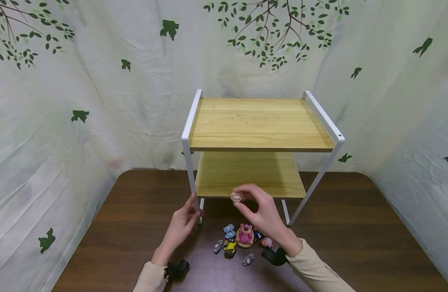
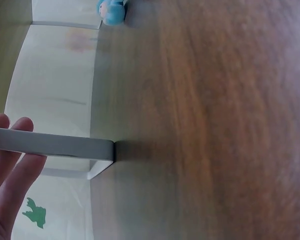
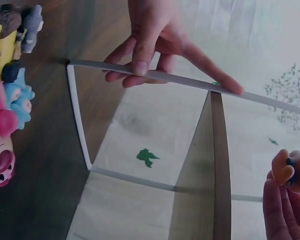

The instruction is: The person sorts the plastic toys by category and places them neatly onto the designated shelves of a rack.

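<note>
A two-tier shelf (image 1: 262,123) with wooden boards and a white frame stands on the brown table. Low on its front left leg (image 2: 65,144), my left hand (image 1: 181,223) has the thumb on one side and fingers on the other, the index finger stretched along the leg. My right hand (image 1: 266,211) pinches a small pale figurine (image 1: 235,197) between thumb and fingers, in front of the lower board's edge (image 1: 246,197). Up close in the right wrist view, this figurine (image 3: 282,172) looks orange-tan; its kind cannot be told.
Several toy figures lie on the table before the shelf: a pink bear (image 1: 244,236), a yellow-and-brown figure (image 1: 229,247), blue ones (image 1: 229,231), grey ones (image 1: 248,259), and a pink round one (image 1: 267,242). A leaf-printed cloth (image 1: 136,101) hangs behind and at both sides.
</note>
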Demonstrator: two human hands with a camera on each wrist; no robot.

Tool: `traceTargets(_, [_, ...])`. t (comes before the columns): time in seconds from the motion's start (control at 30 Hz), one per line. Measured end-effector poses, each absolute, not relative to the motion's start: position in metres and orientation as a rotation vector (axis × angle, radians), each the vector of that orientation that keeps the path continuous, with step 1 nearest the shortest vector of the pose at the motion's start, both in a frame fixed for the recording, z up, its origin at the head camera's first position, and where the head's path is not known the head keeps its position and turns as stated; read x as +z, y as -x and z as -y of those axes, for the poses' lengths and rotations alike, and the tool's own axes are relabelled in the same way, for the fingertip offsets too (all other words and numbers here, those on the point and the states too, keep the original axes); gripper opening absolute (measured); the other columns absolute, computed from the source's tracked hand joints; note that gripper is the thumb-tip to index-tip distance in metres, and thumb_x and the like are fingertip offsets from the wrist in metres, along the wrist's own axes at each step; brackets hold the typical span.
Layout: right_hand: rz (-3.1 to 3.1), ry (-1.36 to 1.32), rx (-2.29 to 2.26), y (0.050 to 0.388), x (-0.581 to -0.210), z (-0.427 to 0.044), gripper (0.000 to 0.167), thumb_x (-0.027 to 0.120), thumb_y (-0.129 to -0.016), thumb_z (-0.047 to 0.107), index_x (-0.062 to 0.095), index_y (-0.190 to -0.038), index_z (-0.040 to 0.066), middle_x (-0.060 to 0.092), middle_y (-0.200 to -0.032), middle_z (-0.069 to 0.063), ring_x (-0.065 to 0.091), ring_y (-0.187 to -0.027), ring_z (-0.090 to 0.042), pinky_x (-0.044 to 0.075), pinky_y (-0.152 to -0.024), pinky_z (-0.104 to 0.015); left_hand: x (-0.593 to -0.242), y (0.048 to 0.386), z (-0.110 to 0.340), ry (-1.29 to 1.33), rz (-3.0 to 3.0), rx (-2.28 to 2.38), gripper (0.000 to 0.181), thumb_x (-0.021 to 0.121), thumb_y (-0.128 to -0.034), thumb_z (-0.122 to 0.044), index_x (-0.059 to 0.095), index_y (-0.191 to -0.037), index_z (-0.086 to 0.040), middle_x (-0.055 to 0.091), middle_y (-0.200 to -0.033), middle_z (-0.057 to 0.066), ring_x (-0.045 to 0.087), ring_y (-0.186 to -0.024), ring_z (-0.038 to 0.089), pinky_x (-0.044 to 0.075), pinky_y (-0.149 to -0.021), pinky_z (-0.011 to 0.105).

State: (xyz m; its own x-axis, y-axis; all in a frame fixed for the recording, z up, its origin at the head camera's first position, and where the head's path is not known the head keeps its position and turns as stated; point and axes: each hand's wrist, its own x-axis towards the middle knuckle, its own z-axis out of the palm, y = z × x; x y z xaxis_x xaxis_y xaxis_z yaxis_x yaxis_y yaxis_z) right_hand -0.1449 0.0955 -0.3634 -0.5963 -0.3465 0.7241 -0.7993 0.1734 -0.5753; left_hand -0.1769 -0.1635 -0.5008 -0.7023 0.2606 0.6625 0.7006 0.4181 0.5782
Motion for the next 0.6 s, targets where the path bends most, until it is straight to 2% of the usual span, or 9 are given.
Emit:
traceTargets(0.47, [2.059, -1.033, 1.503, 0.154, -0.363, -0.078, 0.029, 0.069, -0.079, -0.014, 0.059, -0.106, -0.010, 0.063, -0.097, -0.020, 0.063, -0.085, -0.033, 0.053, -0.072, -0.047, -0.501, 0.178, 0.165, 0.835, 2.183, -1.228, 0.095, 0.066, -0.0821, 0.013, 0.022, -0.152, -0.034, 0.065, -0.079, 0.016, 0.068, -0.070, 0.025, 0.052, -0.061, 0.020])
traceTargets(0.6, [2.069, -1.027, 1.535, 0.156, -0.364, -0.073, 0.028, 0.068, -0.080, -0.013, 0.059, -0.107, -0.010, 0.063, -0.097, -0.021, 0.063, -0.085, -0.033, 0.053, -0.072, -0.048, -0.502, 0.177, 0.163, 0.821, 2.140, -1.234, 0.101, 0.067, -0.0762, 0.020, 0.025, -0.152, -0.033, 0.065, -0.082, 0.015, 0.067, -0.068, 0.028, 0.052, -0.061, 0.021])
